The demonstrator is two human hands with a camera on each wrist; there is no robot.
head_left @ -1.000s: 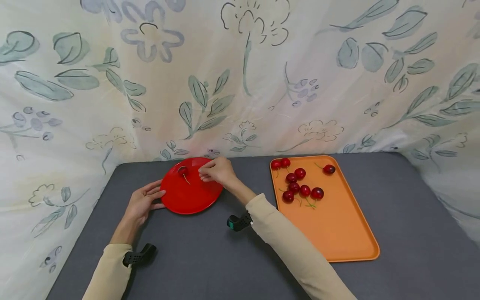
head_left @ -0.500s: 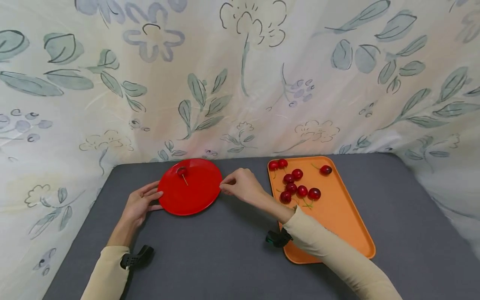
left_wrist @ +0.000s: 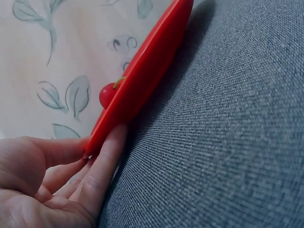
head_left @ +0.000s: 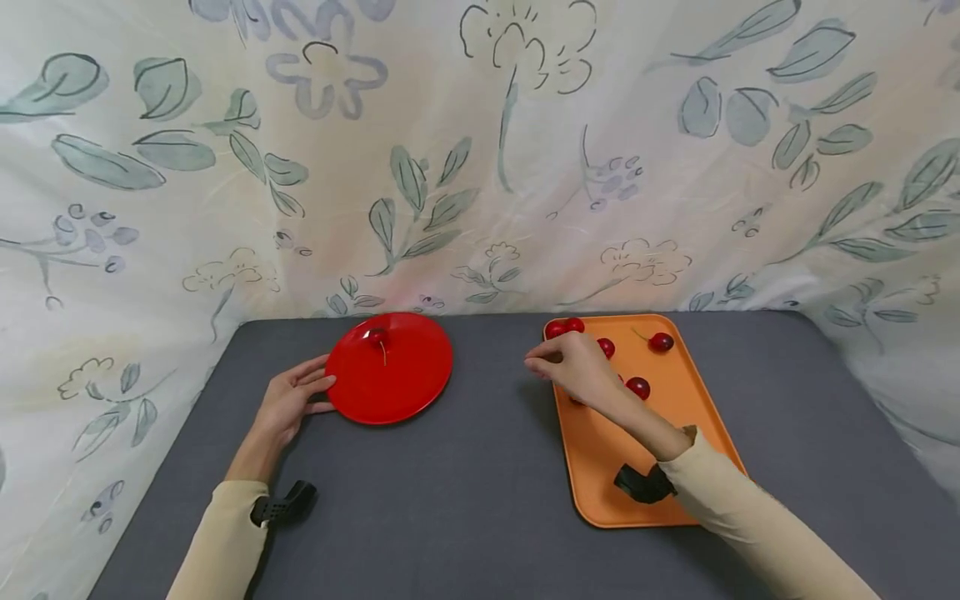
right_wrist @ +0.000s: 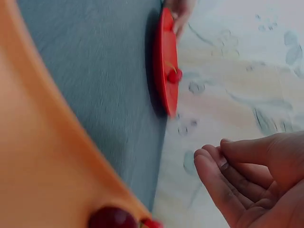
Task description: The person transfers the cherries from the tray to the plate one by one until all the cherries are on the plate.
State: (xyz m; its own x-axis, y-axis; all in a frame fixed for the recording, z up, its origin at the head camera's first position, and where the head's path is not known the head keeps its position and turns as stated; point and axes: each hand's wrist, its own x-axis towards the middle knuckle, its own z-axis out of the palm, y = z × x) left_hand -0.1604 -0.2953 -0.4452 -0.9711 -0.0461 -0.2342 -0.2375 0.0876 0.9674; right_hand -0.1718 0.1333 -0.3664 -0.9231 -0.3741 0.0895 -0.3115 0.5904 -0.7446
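Observation:
My left hand (head_left: 291,400) grips the near left edge of a round red plate (head_left: 390,387), thumb above the rim and fingers below it, as the left wrist view (left_wrist: 137,80) confirms for the plate. One red cherry (head_left: 377,336) with a stem lies toward the back of that plate. Over the left edge of an orange tray (head_left: 622,483) hovers my right hand (head_left: 581,367), its fingers loosely bent and thumb close to the fingertips, with nothing between them in the right wrist view. Beneath and around it sit several dark red cherries (head_left: 638,387), some hidden by the hand.
A lone cherry (head_left: 661,342) with a stem lies at the tray's back right. Grey cloth (head_left: 450,483) covers the table, and a flowered curtain (head_left: 480,167) hangs right behind its back edge. Both wrists wear black straps (head_left: 283,504).
My right hand has moved right, from above the red plate across the grey cloth to the orange tray. My left hand stays at the plate's rim, and the cherry on it stays put.

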